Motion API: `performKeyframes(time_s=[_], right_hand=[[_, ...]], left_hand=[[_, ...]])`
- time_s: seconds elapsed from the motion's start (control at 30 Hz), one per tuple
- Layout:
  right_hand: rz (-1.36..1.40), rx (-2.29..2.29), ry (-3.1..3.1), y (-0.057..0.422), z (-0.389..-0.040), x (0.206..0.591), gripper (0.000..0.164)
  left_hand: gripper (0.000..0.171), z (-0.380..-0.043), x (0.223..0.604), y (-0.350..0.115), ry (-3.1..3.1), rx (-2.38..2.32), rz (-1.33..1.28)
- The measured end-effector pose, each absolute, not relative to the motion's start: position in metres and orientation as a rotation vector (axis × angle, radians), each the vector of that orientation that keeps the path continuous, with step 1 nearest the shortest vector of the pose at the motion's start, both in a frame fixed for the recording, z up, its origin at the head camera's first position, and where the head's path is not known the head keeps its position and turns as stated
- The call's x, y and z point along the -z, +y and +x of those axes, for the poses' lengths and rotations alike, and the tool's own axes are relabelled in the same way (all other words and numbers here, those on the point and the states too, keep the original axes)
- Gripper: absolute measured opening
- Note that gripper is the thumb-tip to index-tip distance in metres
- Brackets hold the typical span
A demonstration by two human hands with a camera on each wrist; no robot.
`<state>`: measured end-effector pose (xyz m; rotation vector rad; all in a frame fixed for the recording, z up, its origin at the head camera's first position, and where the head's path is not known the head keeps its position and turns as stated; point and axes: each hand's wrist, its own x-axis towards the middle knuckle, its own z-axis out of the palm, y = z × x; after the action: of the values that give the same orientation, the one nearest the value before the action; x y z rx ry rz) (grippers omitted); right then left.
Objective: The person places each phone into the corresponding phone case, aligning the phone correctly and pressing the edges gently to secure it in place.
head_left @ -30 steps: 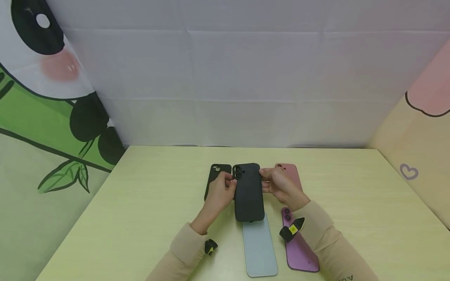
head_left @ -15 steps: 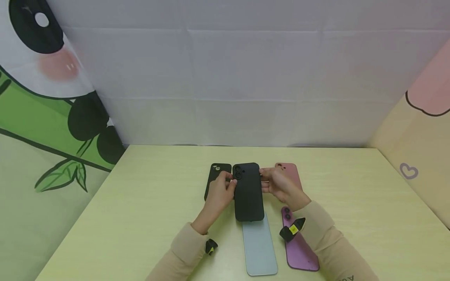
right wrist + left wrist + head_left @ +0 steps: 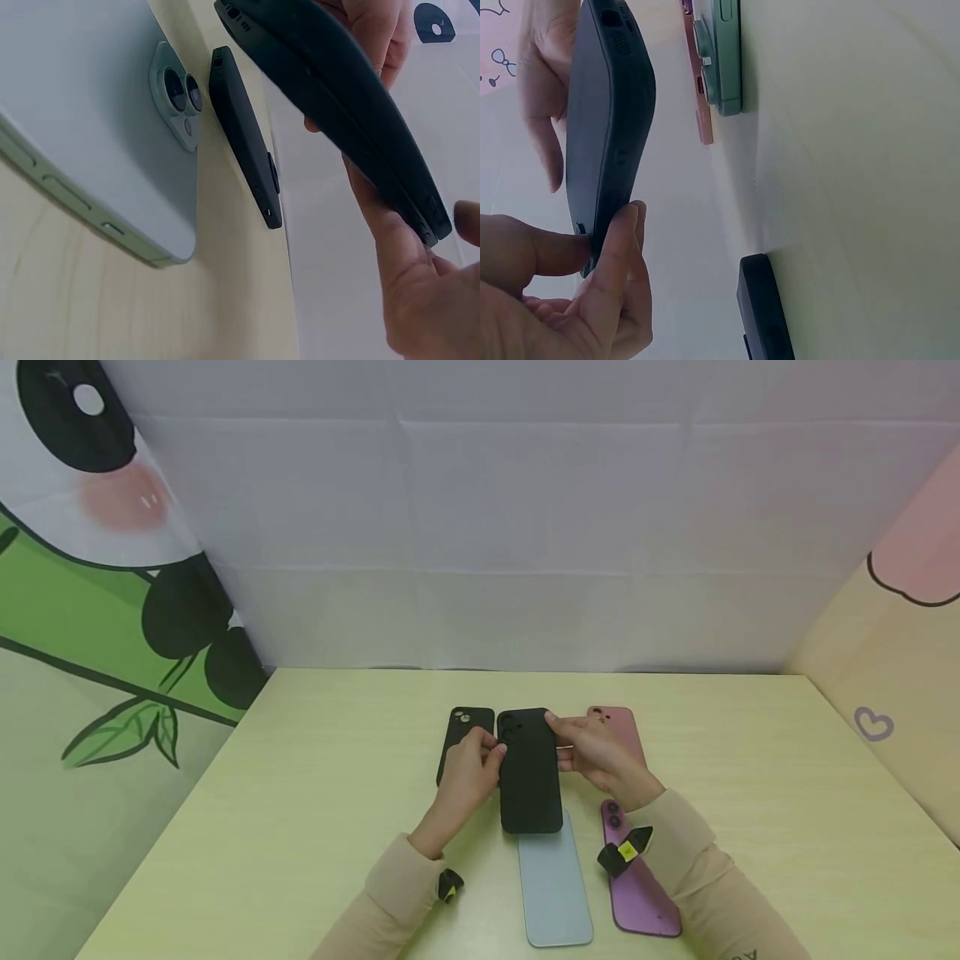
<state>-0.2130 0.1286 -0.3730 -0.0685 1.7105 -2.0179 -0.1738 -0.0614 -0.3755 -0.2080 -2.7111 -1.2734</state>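
A black phone case (image 3: 531, 777) with a camera cutout at its upper left is held up between both hands, its back facing the head camera. My left hand (image 3: 467, 764) pinches its left edge between thumb and fingers near the top. On the other side my right hand (image 3: 596, 752) grips the upper right corner, thumb on the back and fingers behind. The case's long edge and bottom openings show in the right wrist view. Cannot tell if a phone sits inside. Below it lies a pale blue phone (image 3: 557, 885), its top end hidden by the case in the head view.
Behind my left hand lies another black phone (image 3: 471, 720). A pink phone (image 3: 621, 727) lies partly behind my right hand, and a purple phone (image 3: 641, 897) is under my right forearm. The pale yellow table (image 3: 337, 760) ends at a grey-white back wall (image 3: 525, 527).
My right thumb has slid from the case's right edge onto its upper right corner, and the case has tipped slightly. My left hand keeps its pinch; the other phones stay put.
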Motion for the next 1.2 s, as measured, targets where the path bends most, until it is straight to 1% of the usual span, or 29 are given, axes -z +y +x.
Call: performKeyframes(time_s=[0.2, 0.37, 0.6, 1.03, 1.2], right_hand=[[-0.104, 2.020, 1.743, 0.131, -0.214, 0.375, 0.042], [-0.129, 2.028, 1.724, 0.135, -0.224, 0.372, 0.039], [-0.142, 2.020, 1.729, 0.141, -0.239, 0.371, 0.035], [-0.143, 1.994, 1.770, 0.152, -0.257, 0.369, 0.040], [-0.146, 2.004, 1.740, 0.157, -0.263, 0.368, 0.040]], left_hand=[[0.017, -0.177, 0.377, -0.059, -2.746, 1.290, -0.160], [0.024, -0.187, 0.374, -0.053, -2.798, 1.265, -0.101], [0.025, -0.199, 0.376, -0.047, -2.805, 1.326, -0.085], [0.020, -0.215, 0.376, -0.034, -2.782, 1.500, -0.025], [0.026, -0.221, 0.376, -0.031, -2.758, 1.656, -0.005]])
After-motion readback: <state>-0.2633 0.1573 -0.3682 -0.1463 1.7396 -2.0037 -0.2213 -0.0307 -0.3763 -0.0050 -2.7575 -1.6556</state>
